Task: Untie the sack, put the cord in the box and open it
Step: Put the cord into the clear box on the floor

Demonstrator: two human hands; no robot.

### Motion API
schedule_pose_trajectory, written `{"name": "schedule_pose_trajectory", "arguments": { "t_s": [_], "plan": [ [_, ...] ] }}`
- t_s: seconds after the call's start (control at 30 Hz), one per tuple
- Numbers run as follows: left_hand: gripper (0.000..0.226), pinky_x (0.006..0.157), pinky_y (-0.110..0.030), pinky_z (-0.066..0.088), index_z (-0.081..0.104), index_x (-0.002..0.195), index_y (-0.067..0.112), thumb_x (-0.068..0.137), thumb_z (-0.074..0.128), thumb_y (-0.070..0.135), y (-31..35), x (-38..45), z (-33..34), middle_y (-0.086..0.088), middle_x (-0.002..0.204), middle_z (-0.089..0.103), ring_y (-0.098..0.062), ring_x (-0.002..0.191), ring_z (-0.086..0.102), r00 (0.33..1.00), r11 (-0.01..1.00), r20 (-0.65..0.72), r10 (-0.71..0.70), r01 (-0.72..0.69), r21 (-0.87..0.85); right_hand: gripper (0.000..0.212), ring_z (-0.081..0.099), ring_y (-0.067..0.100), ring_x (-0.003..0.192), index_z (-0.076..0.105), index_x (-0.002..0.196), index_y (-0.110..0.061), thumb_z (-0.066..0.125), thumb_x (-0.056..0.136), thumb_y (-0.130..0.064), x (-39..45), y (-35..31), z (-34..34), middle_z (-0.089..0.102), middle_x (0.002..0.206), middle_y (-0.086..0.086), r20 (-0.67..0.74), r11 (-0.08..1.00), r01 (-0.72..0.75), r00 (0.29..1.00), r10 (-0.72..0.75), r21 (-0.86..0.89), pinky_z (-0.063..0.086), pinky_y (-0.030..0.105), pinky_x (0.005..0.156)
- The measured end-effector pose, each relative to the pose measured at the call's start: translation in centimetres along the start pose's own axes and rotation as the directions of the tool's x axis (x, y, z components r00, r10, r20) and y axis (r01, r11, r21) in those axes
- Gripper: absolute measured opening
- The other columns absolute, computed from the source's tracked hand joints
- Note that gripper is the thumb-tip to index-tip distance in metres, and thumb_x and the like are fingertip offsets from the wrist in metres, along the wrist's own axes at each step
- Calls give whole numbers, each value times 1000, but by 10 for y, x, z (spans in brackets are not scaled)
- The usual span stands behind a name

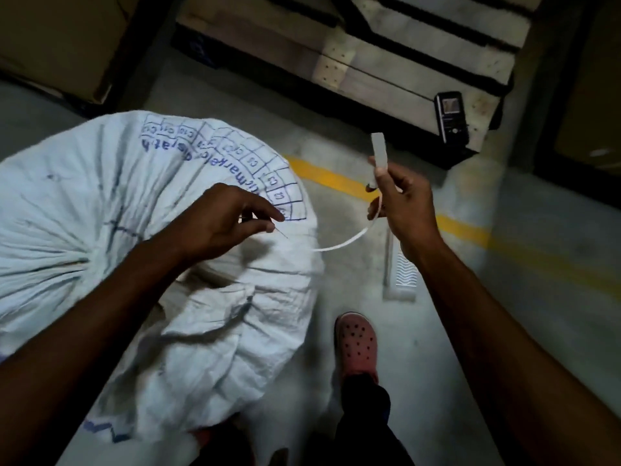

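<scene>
A big white woven sack with blue print fills the left of the view, its cloth gathered into folds near the left edge. My right hand is raised to the right of the sack and grips a flat white cord; one end sticks up above my fingers and the rest curves down toward the sack. My left hand hovers over the sack top, thumb and fingers pinched on a thin dark pointed tool. No box for the cord can be picked out for certain.
A wooden pallet lies ahead with a black phone on its corner. A cardboard carton sits at the top left. A yellow line crosses the grey floor. My foot in a pink clog stands beside a small white item.
</scene>
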State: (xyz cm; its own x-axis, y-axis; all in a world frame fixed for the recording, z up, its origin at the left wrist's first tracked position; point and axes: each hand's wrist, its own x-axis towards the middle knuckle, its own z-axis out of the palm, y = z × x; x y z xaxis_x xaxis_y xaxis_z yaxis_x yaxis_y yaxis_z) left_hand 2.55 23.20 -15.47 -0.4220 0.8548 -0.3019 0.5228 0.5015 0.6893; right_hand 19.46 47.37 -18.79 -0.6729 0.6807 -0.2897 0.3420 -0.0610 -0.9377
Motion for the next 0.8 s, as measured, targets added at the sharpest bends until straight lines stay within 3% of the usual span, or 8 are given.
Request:
{"name": "schedule_pose_trajectory", "arguments": {
  "t_s": [0.1,0.2,0.37,0.4,0.5,0.63,0.73,0.8],
  "plan": [
    [18,67,-7,42,81,107,29,92,72,30,14,24,40,14,90,75,8,76,65,1000,999,15,15,-14,-35,17,65,20,66,69,115,-18,58,103,-22,1,12,-43,71,91,12,-100,994,-89,990,95,68,57,33,59],
    [23,78,-27,57,82,106,27,91,66,33,26,44,87,11,97,79,-4,83,73,1000,996,-9,-13,12,-86,21,69,21,64,61,123,-4,53,104,-9,2,26,-91,69,99,16,-213,969,-150,958,192,199,60,31,57],
    [13,64,-26,56,82,99,26,90,72,23,55,71,158,5,85,80,-11,61,71,967,933,-180,-179,108,-344,67,73,27,68,34,148,-29,54,97,9,-4,52,-170,63,107,18,-471,939,-98,845,253,330,65,41,67],
    [15,61,-25,55,82,100,22,91,70,21,61,77,170,3,86,80,-11,59,70,959,919,-207,-194,103,-380,61,74,27,71,41,145,-26,56,96,6,-5,61,-185,63,108,21,-500,938,-97,826,262,333,65,40,68],
    [16,56,-18,51,81,104,14,95,68,13,80,92,206,-1,86,79,-6,56,65,946,888,-239,-221,94,-449,16,75,18,69,65,114,-5,56,103,-12,-8,87,-217,68,99,23,-508,933,-192,795,331,305,62,29,66],
    [21,54,-18,52,77,108,21,101,62,8,99,111,251,0,83,74,-6,54,64,948,836,-204,-243,98,-539,16,71,19,74,65,108,-8,50,105,-8,-14,122,-230,70,95,15,-407,909,-337,815,412,245,62,27,66],
    [24,56,-21,55,74,114,23,103,59,8,104,125,282,-2,83,73,-13,59,68,944,797,-171,-282,131,-590,15,66,12,52,64,101,-11,50,105,-6,-14,147,-228,66,77,15,-355,912,-402,843,405,85,55,24,45],
    [23,58,-23,57,74,118,17,103,58,9,106,132,300,-2,83,73,-16,63,71,940,778,-151,-306,155,-609,22,61,19,43,66,89,-19,52,105,-17,-11,165,-223,63,63,14,-374,891,-450,838,396,-65,48,24,38]
  ]
}}
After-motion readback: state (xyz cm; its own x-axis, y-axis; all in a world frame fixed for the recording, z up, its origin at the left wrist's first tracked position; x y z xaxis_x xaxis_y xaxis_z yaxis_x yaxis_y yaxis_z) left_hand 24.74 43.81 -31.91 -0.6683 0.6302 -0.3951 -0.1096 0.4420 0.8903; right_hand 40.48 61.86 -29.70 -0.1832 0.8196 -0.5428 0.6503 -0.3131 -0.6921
